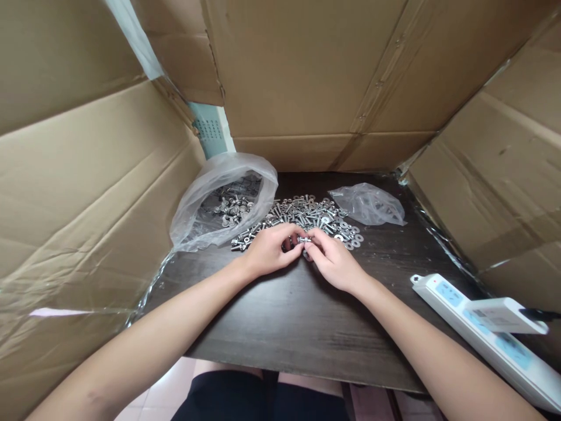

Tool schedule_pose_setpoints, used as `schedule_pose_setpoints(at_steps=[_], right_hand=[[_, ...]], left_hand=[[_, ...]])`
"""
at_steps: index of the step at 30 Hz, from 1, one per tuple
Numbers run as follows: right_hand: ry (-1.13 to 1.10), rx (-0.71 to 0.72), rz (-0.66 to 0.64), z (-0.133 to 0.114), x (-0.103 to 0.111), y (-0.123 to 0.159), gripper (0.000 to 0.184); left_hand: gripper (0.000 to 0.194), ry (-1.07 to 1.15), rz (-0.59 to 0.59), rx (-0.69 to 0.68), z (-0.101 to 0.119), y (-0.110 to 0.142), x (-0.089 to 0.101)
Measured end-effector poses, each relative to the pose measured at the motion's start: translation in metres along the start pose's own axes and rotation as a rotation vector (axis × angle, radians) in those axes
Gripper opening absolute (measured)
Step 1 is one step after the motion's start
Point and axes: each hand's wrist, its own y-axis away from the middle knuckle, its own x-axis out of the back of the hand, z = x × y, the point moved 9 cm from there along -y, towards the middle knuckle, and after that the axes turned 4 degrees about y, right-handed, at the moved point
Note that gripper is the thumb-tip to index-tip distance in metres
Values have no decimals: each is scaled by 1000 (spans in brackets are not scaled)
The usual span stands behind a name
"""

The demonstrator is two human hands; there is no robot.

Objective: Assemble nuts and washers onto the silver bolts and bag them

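A small silver bolt (304, 240) lies between the fingertips of both hands, at the near side of a loose pile of bolts and washers (307, 211). My left hand (275, 248) is closed, thumb and fingers curled around the bolt's left end. From the other side, my right hand (331, 257) pinches the bolt's right end. Whether a nut or washer sits on the bolt is too small to tell. Flat washers (354, 238) are scattered at the pile's right edge, close to my right hand.
An open clear plastic bag (197, 216) holding more bolts lies at the left. Behind the pile on the right is a crumpled plastic bag (372, 204). A white power strip (477, 333) with a plugged-in adapter (504, 314) rests at the right. Cardboard walls (315, 70) surround the dark table (272, 321).
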Motion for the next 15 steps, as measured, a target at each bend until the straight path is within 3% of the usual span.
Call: schedule_pose_setpoints(at_steps=[7,15], right_hand=[[-20,-12,6,1,0,0,13],[-2,21,10,-2,1,0,28]], left_hand=[[18,2,4,10,-1,0,0],[17,0,4,3,-1,0,1]])
